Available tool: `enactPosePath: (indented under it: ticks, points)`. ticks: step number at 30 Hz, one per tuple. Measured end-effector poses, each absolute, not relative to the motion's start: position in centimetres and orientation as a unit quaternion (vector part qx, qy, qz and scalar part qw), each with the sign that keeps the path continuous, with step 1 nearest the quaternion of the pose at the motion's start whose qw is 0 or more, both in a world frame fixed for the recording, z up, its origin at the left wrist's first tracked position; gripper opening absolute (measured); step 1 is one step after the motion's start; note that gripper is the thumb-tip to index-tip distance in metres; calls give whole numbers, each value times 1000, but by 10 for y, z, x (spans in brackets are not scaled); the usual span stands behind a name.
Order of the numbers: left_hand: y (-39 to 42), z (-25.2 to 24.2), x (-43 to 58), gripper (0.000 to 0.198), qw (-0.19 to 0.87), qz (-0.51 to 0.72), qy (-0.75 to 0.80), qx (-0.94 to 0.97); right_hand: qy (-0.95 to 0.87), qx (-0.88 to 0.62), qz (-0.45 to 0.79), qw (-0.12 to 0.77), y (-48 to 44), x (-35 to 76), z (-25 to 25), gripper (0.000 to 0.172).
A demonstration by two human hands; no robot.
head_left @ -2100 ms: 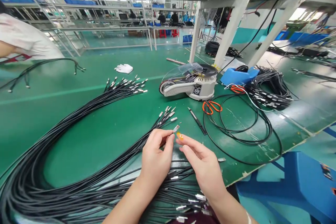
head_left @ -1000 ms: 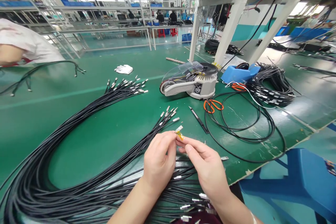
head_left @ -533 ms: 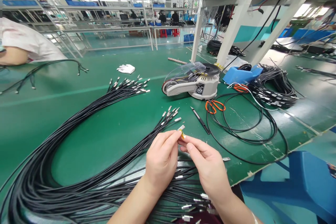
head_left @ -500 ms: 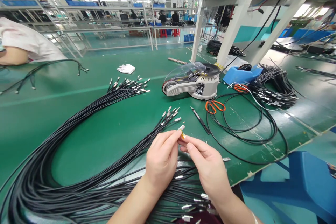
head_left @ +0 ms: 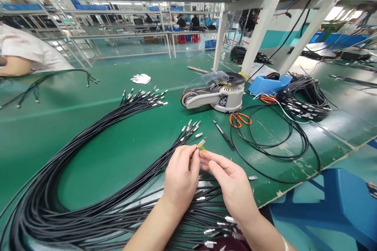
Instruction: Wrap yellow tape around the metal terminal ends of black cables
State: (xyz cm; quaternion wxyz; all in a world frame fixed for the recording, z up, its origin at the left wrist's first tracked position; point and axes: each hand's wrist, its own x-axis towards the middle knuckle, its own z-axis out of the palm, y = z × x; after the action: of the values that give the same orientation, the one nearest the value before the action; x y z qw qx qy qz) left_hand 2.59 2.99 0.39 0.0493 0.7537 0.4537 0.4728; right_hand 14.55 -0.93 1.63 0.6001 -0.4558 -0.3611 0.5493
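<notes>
Near the middle of the bench, my left hand point(head_left: 182, 172) pinches a black cable just behind its silver connector point(head_left: 202, 142). A small piece of yellow see-through tape point(head_left: 202, 149) sticks at that connector's base. My right hand point(head_left: 231, 178) has thumb and fingers closed on the tape's lower end, its fingertips close to those of my left. Under and beside both hands runs a thick bundle of black cables point(head_left: 79, 137), curving round on the left, with silver connectors at the ends. Part of the held cable is hidden by my fingers.
A tape dispenser point(head_left: 226, 100) stands beyond my hands, with a utility knife point(head_left: 224, 135) and orange-handled scissors point(head_left: 240, 119) nearer. A white glove point(head_left: 140, 79) lies farther back. Coiled cables point(head_left: 309, 98) and a blue holder point(head_left: 269, 84) are right, above a blue stool point(head_left: 332, 204). A co-worker's arm point(head_left: 17, 64) rests left.
My left fingertips have drawn back slightly from the connector, so more of the yellow tape shows. My right hand has hardly moved. The whole view has shifted a little.
</notes>
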Motion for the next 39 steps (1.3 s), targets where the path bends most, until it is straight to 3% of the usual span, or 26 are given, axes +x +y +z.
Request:
enactPosePath:
  ticks: [7, 14, 23, 32, 39]
  points:
    - [30, 7, 25, 11, 44, 463, 467, 752, -321, -461, 579, 591, -16, 149, 7, 34]
    - [29, 6, 24, 11, 12, 452, 453, 768, -389, -546, 461, 582, 5, 150, 18, 36]
    - [29, 8, 25, 9, 32, 450, 461, 764, -424, -544, 450, 568, 11, 139, 23, 18]
    - [27, 19, 24, 15, 174, 431, 503, 729, -448, -534, 426, 577, 13, 142, 17, 17]
    - [29, 19, 23, 24, 418, 423, 526, 607, -452, -530, 431, 573, 16, 143, 18, 14]
